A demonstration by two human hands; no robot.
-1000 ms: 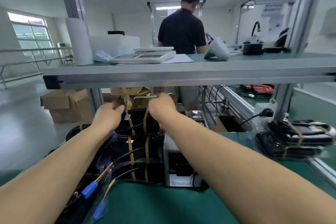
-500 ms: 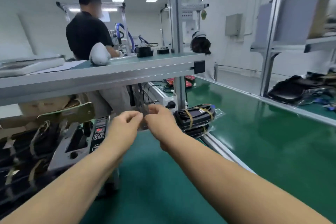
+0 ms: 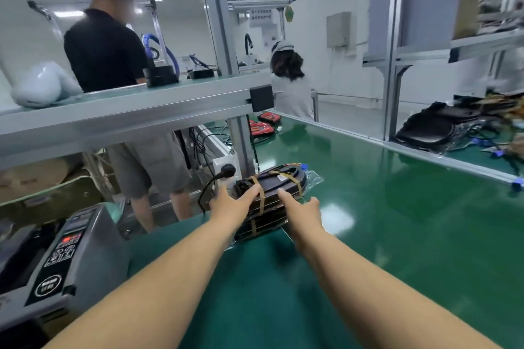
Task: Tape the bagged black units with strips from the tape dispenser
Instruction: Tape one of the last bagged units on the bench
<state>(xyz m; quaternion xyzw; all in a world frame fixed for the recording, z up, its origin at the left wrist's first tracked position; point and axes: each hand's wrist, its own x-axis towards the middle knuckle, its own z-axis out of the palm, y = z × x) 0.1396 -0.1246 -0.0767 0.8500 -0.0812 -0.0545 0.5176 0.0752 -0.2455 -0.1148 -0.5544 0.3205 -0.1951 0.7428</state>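
Left hand (image 3: 229, 207) and right hand (image 3: 304, 211) are laid, fingers outstretched, on the taped bagged black units (image 3: 283, 181) between them on the bench (image 3: 397, 221).

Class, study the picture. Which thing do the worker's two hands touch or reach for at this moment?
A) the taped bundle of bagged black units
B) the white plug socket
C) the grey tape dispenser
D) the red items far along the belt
A: the left hand rests straight fingers on top of the taped bundle of bagged black units, and the right hand points its forefinger at the bundle's near side.
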